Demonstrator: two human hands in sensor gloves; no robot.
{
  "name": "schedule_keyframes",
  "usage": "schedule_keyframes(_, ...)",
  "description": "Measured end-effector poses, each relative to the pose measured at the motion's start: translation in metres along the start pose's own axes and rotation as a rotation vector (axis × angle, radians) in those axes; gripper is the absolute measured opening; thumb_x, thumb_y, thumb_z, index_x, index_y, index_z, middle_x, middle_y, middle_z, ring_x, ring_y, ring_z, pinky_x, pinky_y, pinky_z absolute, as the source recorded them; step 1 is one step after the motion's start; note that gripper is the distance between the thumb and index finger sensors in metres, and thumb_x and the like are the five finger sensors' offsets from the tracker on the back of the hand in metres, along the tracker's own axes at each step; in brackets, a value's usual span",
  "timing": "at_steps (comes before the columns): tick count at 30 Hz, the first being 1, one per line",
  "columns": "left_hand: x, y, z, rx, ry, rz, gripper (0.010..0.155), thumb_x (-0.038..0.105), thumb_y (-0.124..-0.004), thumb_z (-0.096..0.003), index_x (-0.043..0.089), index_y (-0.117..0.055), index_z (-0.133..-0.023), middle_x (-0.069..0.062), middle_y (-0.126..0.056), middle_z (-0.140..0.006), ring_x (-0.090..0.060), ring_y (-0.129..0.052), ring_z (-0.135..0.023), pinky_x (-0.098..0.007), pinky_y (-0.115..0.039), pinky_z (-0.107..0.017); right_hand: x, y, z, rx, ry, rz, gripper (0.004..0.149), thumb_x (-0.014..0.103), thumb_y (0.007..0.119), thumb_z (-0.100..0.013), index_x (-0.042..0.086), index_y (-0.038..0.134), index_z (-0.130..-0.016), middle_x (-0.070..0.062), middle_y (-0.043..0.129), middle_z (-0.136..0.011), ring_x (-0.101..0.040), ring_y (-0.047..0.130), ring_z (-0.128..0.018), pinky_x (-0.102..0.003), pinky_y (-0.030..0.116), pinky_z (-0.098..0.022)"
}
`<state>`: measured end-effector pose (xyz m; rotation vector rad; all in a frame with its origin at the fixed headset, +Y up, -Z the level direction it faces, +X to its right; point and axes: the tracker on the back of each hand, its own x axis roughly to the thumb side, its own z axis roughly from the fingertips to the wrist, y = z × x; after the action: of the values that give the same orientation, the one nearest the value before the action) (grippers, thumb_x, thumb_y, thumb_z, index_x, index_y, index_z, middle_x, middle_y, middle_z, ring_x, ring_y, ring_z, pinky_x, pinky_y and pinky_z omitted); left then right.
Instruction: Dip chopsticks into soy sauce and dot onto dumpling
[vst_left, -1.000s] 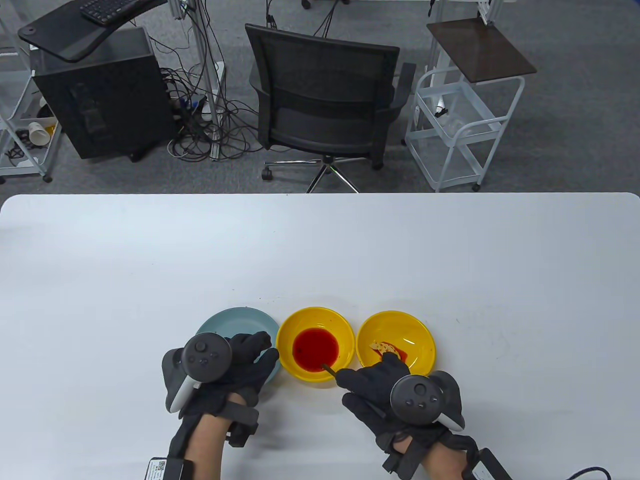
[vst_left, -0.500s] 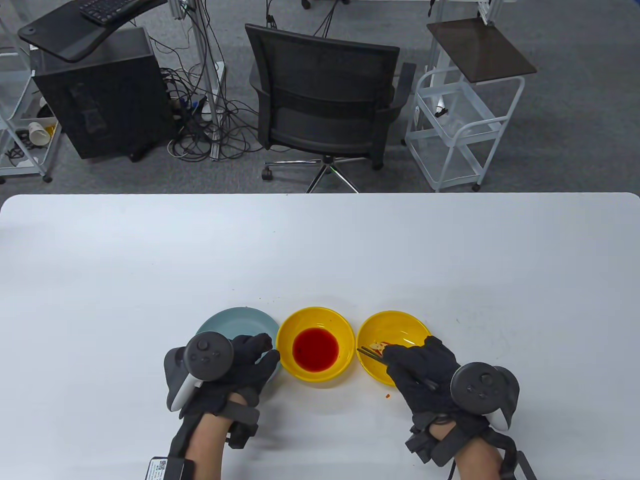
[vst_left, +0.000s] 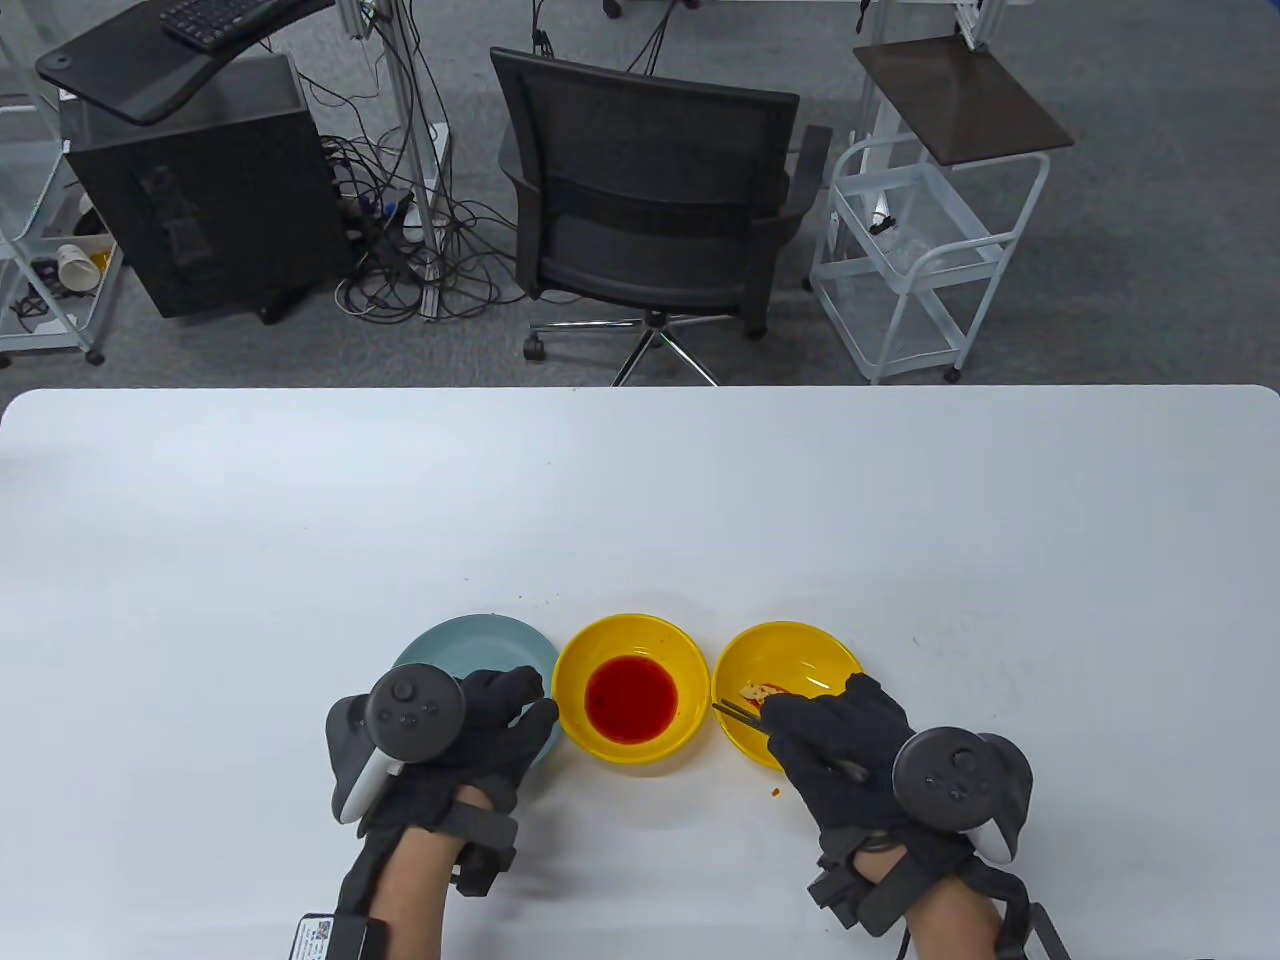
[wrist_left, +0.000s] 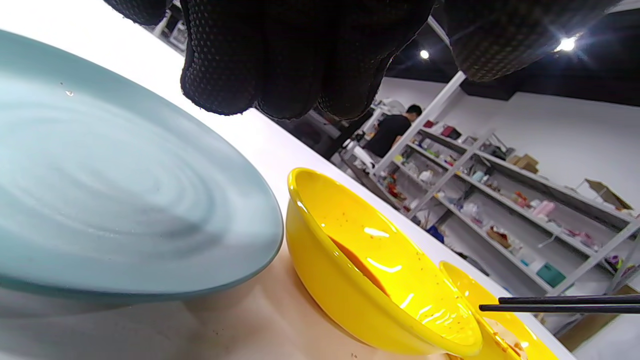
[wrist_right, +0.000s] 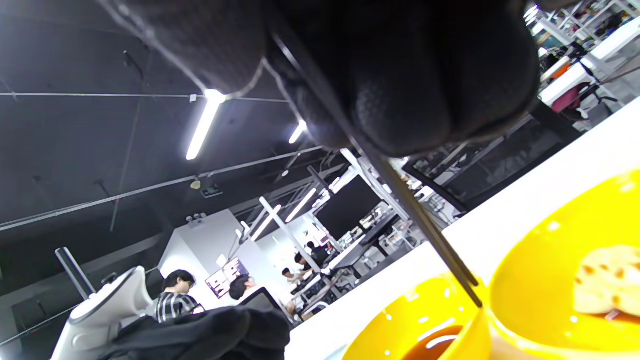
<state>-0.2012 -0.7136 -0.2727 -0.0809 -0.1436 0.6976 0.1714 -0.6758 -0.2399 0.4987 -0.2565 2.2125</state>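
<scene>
The left hand (vst_left: 470, 725) lies flat, fingers out. The right hand (vst_left: 835, 745) is curled, its fingers (wrist_right: 400, 75) squeezed together.

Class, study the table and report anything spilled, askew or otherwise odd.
A small reddish spot lies on the white table, just outside the near rim of the right yellow bowl and beside the right hand. It looks like a stray drip of sauce. Nothing else stands out.
</scene>
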Motion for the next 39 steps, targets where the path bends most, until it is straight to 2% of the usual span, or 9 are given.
schedule_keyframes(10,0.0,0.001,0.0,-0.001,0.008,-0.001,0.068,0.06,-0.074,-0.0469,0.014,-0.082,-0.097,-0.009,-0.085,-0.094,-0.041,-0.09,-0.08,-0.07,-0.055,-0.069,0.001,-0.012,0.002,-0.046,0.046,0.05,0.053,0.044,0.075,-0.043,0.007,0.088,-0.077,-0.019,0.099,-0.061,-0.046,0.094,-0.055,-0.078,0.047,-0.067)
schedule_keyframes(15,0.0,0.0,0.0,-0.006,0.011,-0.002,0.068,0.06,-0.074,-0.047,0.014,-0.082,-0.097,-0.008,-0.085,-0.094,-0.042,-0.09,-0.08,-0.07,-0.055,-0.069,-0.008,-0.01,0.0,0.012,0.116,0.129,0.05,0.043,0.078,-0.042,0.012,0.088,-0.08,-0.018,0.097,-0.068,-0.045,0.092,-0.062,-0.078,0.045,-0.068)
schedule_keyframes(19,0.0,0.0,0.0,-0.012,0.013,-0.004,0.068,0.06,-0.074,-0.0471,0.014,-0.081,-0.097,-0.009,-0.085,-0.094,-0.042,-0.09,-0.08,-0.07,-0.055,-0.069,-0.014,-0.007,-0.001,0.054,0.165,0.143,0.049,0.043,0.079,-0.042,0.013,0.089,-0.08,-0.018,0.097,-0.069,-0.045,0.092,-0.063,-0.078,0.044,-0.069)
schedule_keyframes(28,0.0,0.001,0.001,-0.015,0.021,-0.002,0.068,0.06,-0.074,-0.0471,0.014,-0.081,-0.097,-0.009,-0.085,-0.095,-0.042,-0.09,-0.08,-0.07,-0.055,-0.069,-0.011,-0.02,0.002,-0.049,0.145,0.085,0.055,0.047,0.074,-0.043,0.009,0.087,-0.08,-0.018,0.097,-0.068,-0.046,0.092,-0.062,-0.078,0.046,-0.068)
schedule_keyframes(39,0.0,0.0,0.0,-0.036,0.035,-0.003,0.069,0.06,-0.073,-0.0471,0.014,-0.08,-0.098,-0.009,-0.084,-0.095,-0.042,-0.089,-0.081,-0.07,-0.054,-0.069,-0.017,-0.021,0.002,-0.054,0.183,0.08,0.055,0.046,0.074,-0.043,0.009,0.087,-0.081,-0.019,0.097,-0.069,-0.046,0.092,-0.062,-0.078,0.046,-0.068)
